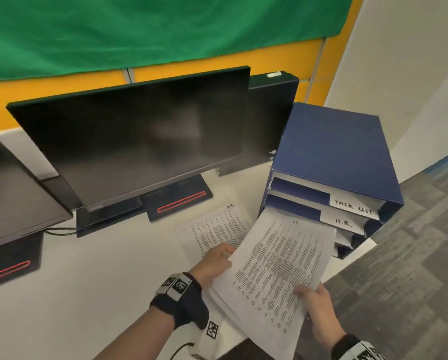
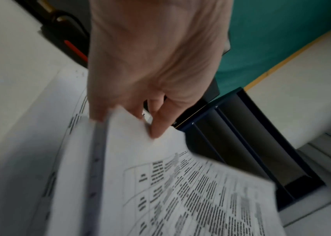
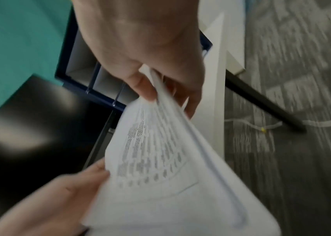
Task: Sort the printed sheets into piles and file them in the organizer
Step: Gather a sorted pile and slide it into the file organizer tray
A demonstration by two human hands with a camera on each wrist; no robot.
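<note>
1. While both hands carry it, the stack of printed sheets [image 1: 275, 266] sits at lower centre-right of the head view, its far edge aimed at the blue organizer [image 1: 332, 162] on the right.
2. Left hand [image 1: 214, 263] pinches the stack's left edge, thumb over the top and fingers curled beneath; right hand [image 1: 319, 307] pinches the near right corner the same way. Gripping opposite edges likely keeps the loose pages flat and squared for sliding into a slot.
3. A second printed sheet [image 1: 212, 229] lies flat on the white counter [image 1: 101, 268], just left of the held stack and partly under it, probably a separate pile.
4. Organizer trays face the person. One carries a label reading "TASK LIST" [image 1: 354, 207], the one below "H.R." [image 1: 343, 222]; white paper edges show in the lower trays, but how much they hold is unclear.
5. By my judgement, the stack is heading for a lower slot, near the H.R. tray.
</note>
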